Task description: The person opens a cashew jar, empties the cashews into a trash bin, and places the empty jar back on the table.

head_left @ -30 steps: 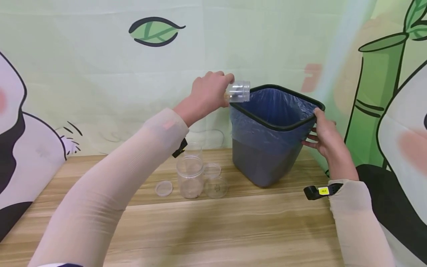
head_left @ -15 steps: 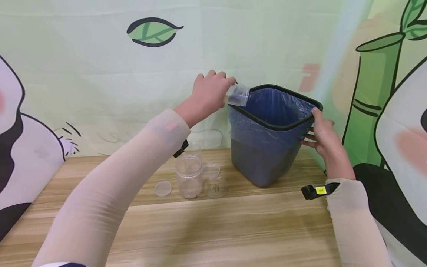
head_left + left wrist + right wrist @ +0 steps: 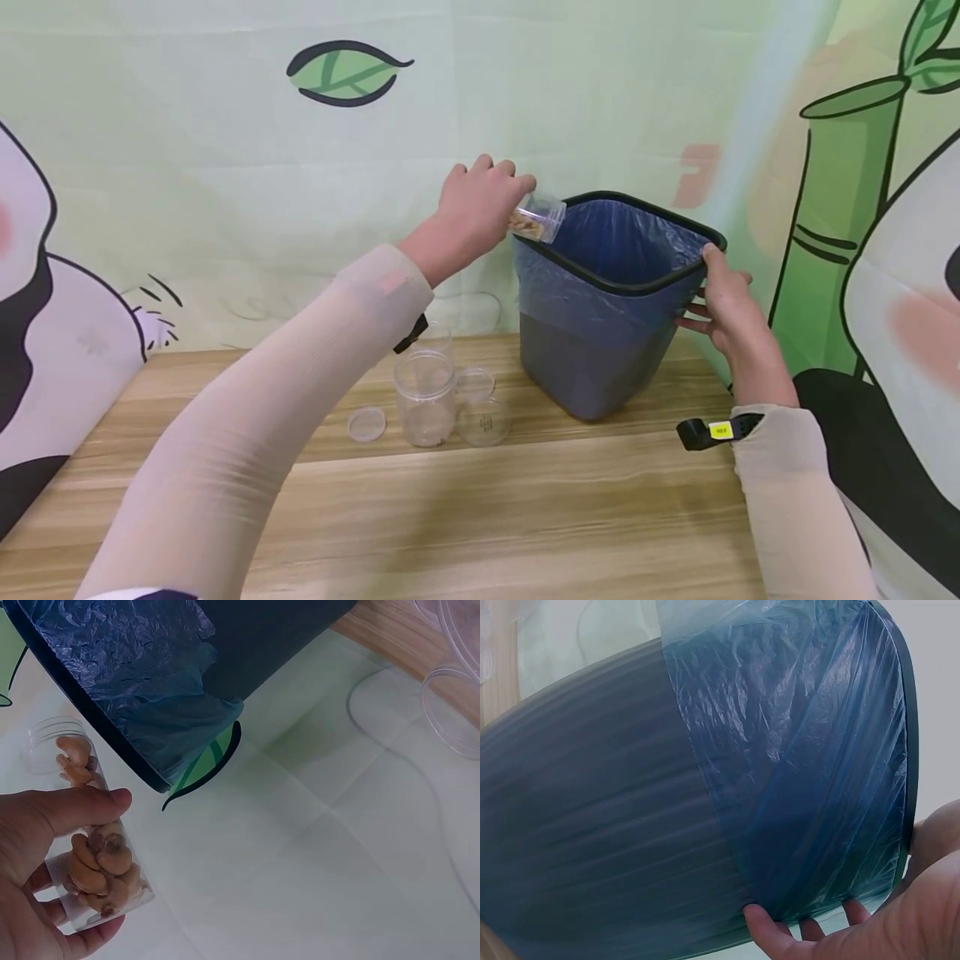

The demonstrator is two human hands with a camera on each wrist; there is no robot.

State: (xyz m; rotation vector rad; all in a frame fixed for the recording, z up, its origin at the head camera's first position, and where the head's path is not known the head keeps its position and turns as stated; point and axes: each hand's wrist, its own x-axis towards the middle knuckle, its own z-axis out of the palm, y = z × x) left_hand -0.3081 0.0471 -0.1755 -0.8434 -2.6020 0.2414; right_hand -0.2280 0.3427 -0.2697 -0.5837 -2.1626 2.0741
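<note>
My left hand (image 3: 476,204) grips a small clear jar (image 3: 549,220) on its side, its open mouth dipping toward the left rim of a dark trash bin (image 3: 592,367). Cashews (image 3: 101,862) lie inside the jar, in its base and up near the neck, as the left wrist view shows. A blue plastic liner (image 3: 622,237) covers the inside of the bin and folds over its black rim. My right hand (image 3: 731,296) holds the bin at its right corner, thumb on the rim and fingers against the outer side. In the right wrist view these fingertips (image 3: 759,919) press the liner.
On the wooden table (image 3: 525,517), left of the bin, stands a large clear jar (image 3: 426,408) with another clear container (image 3: 435,333) behind it. Clear round lids (image 3: 367,424) lie around them. A printed cloth backdrop (image 3: 225,208) rises close behind the table and bin.
The small jar has gone from nearly level to mouth tilted down, and my left hand has shifted slightly right. Cashews show more plainly in it now. The right hand keeps its hold on the bin.
</note>
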